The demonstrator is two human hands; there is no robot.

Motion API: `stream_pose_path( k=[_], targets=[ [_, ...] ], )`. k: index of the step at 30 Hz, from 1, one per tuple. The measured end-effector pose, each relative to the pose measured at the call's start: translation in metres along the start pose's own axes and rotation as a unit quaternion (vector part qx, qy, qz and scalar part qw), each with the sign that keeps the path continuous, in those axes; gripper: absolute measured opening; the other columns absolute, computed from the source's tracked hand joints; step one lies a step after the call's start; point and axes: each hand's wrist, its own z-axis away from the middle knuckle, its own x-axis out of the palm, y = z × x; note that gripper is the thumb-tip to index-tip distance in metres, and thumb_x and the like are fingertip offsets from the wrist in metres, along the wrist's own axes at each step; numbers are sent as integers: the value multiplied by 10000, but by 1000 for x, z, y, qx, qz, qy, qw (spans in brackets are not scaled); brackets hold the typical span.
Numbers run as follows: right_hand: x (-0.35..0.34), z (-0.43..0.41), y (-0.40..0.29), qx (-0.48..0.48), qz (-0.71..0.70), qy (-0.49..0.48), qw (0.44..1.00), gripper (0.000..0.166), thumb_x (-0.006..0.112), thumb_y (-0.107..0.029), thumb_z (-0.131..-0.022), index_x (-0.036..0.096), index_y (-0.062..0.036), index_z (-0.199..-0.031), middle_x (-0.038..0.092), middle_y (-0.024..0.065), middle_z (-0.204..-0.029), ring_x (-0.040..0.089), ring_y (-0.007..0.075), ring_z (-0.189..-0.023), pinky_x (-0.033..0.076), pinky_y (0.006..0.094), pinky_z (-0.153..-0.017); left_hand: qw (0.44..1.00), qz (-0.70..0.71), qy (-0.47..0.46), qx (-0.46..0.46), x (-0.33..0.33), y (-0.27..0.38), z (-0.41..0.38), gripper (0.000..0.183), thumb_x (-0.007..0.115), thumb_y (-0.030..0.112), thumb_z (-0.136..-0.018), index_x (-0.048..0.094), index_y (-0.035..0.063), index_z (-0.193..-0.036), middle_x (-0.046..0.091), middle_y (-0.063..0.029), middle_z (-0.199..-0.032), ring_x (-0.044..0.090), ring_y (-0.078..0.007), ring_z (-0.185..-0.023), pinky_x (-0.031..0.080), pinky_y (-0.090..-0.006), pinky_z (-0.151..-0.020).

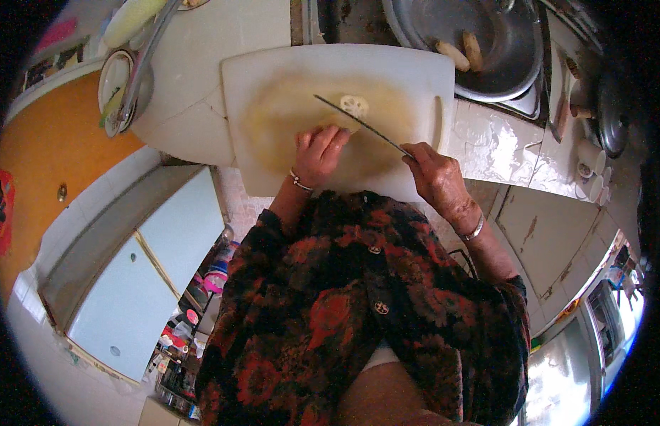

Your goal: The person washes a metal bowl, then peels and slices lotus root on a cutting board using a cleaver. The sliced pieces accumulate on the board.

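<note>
On a white plastic cutting board (pixel 277 69), stained yellow-brown in its middle, lies a pale lotus root slice (pixel 353 103) with holes in it. My right hand (pixel 434 170) grips a kitchen knife (pixel 380 136) by its handle; the thin edge-on blade slants up and left across the board, passing just in front of the slice. Close to the blade, my left hand (pixel 322 152) presses bent fingers down on a piece of lotus root (pixel 351 124), mostly hidden under the fingertips.
A large metal basin (pixel 500 96) with two lotus root pieces (pixel 463 53) sits at the upper right, over the sink. Plates (pixel 116 74) with greens stand at the upper left. White cups (pixel 591 157) and a dark lid (pixel 613 117) are at the far right of the tiled counter (pixel 489 144).
</note>
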Motion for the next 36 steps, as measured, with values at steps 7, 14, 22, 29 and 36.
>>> stream_pose_path(
  k=[7,14,22,29,36],
  targets=[
    [-33,12,-24,-3,29,-38,999,261,591,24,-824,575,-17,-1082,635,135,-913,666,301,-752,552,373,-614,1000,5,-19,8,8,-8,15,289,707,71,-701,702,120,-986,637,-33,-1102,544,-236,-939,400,-381,-796],
    [-37,38,-29,-3,100,-72,992,470,596,-53,-745,534,17,-1206,622,150,-1037,653,259,-796,559,361,-671,999,31,-42,10,8,-8,17,301,681,54,-642,705,108,-937,643,-40,-1113,552,-264,-961,402,-398,-808],
    [-41,31,-33,23,90,-74,993,350,576,32,-773,572,11,-1122,634,145,-959,675,292,-844,568,360,-682,999,41,-31,5,5,-9,13,263,681,61,-661,697,106,-920,643,-39,-1099,546,-260,-974,395,-399,-804],
    [-46,27,-27,20,70,-95,993,352,575,35,-771,568,-1,-1121,633,139,-966,675,292,-842,568,363,-688,999,36,-12,-3,-1,-5,4,217,682,61,-689,692,126,-895,645,-17,-1046,549,-253,-972,384,-394,-787],
    [-48,24,-29,31,64,-118,990,344,563,38,-786,559,-15,-1126,627,133,-966,672,297,-831,564,374,-674,999,39,-19,-4,1,-4,8,157,675,71,-689,685,129,-836,648,-6,-1014,560,-246,-970,385,-396,-769]
  ],
)
